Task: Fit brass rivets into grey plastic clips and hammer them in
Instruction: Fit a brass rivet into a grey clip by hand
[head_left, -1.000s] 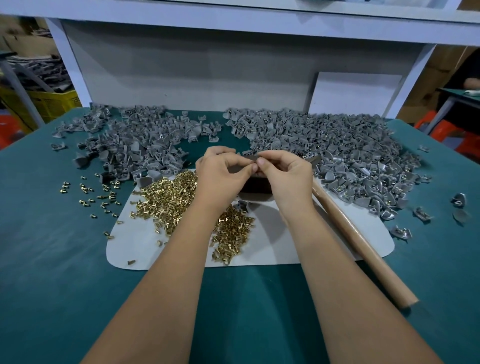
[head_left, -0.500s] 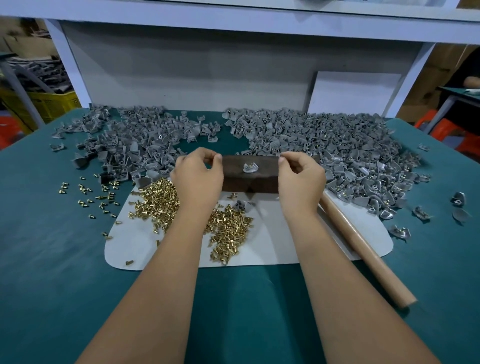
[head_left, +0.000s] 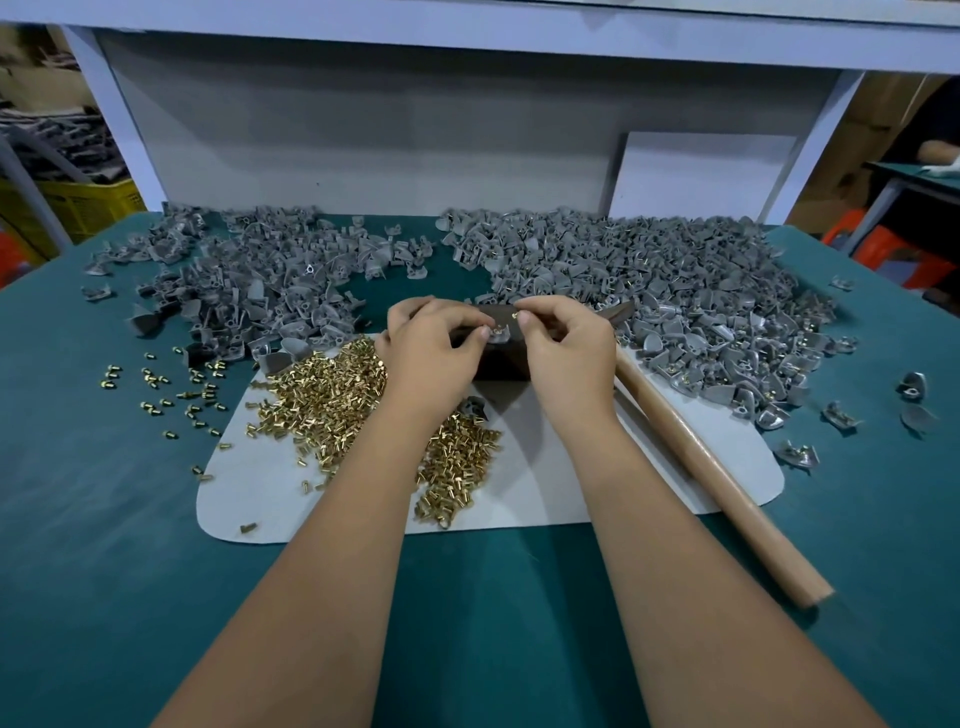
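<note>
Your left hand (head_left: 434, 345) and right hand (head_left: 566, 348) meet over dark block (head_left: 498, 364) on white mat (head_left: 545, 483). Left fingertips pinch grey clip (head_left: 497, 335) lying on block; right fingertips pinch brass rivet (head_left: 515, 314) just above clip. Loose rivet pile (head_left: 332, 395) on mat beneath left wrist. Clip heaps (head_left: 649, 291) across far green surface (head_left: 104, 519). Hammer handle (head_left: 717, 483) lies beside right forearm, not held.
</note>
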